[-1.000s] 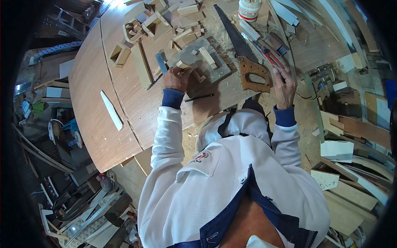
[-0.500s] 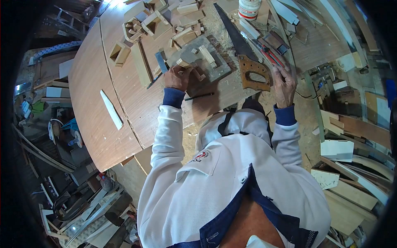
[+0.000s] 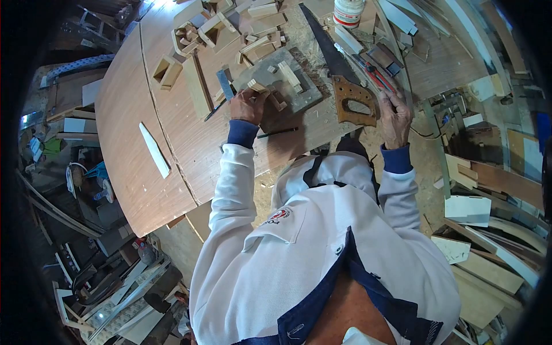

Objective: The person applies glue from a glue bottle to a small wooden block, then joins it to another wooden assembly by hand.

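My left hand (image 3: 246,108) is closed around a small wooden block (image 3: 257,86) at the near-left edge of a grey board (image 3: 310,96). Just right of those fingers lies a small brown wooden piece (image 3: 278,102), and another pale block (image 3: 290,76) rests on the board. A blue-handled try square (image 3: 225,84) is close to the left hand's far side. My right hand (image 3: 395,118) has its fingers curled at the ends of what look like red-handled pliers (image 3: 376,76); the grip is partly hidden. Beside it lies a handsaw (image 3: 355,103) with a wooden handle.
A black pen (image 3: 278,133) lies near the bench's front edge. Wooden offcuts and box-like pieces (image 3: 218,31) crowd the far side. A white tub (image 3: 348,12) stands at the back. A white tapered strip (image 3: 154,150) is on the left tabletop. Stacked boards (image 3: 489,282) fill the right floor.
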